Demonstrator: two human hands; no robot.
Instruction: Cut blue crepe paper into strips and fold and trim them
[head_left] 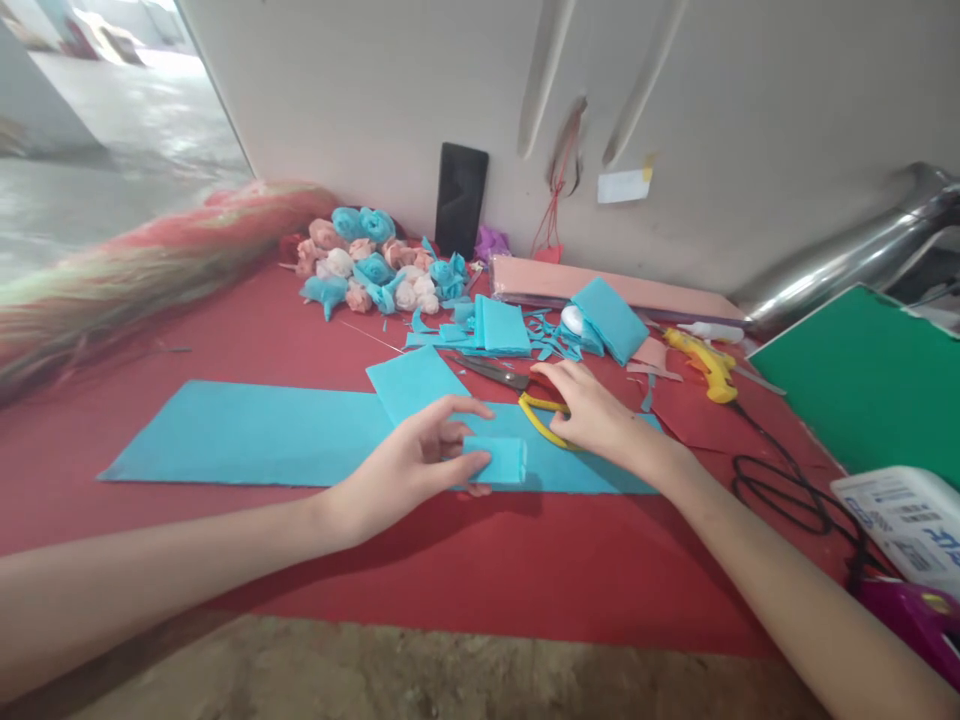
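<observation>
Between the thumb and fingers of my left hand [431, 450] is a small folded piece of blue paper [506, 461], held above a long blue paper strip [255, 430]. My right hand [585, 405] is at the yellow handles of the scissors [541, 412], its thumb and fingers curled around them. The scissor blades are dark and point to the upper left. A blue paper square [416, 385] lies partly across the strip, just beyond my left hand.
Blue, pink and white paper flowers [375, 262] are piled at the back left near an upright black phone [460, 200]. Blue scraps [551, 335] lie behind the scissors. A yellow glue gun [709, 365] with a black cable and a green board [870, 375] are at the right.
</observation>
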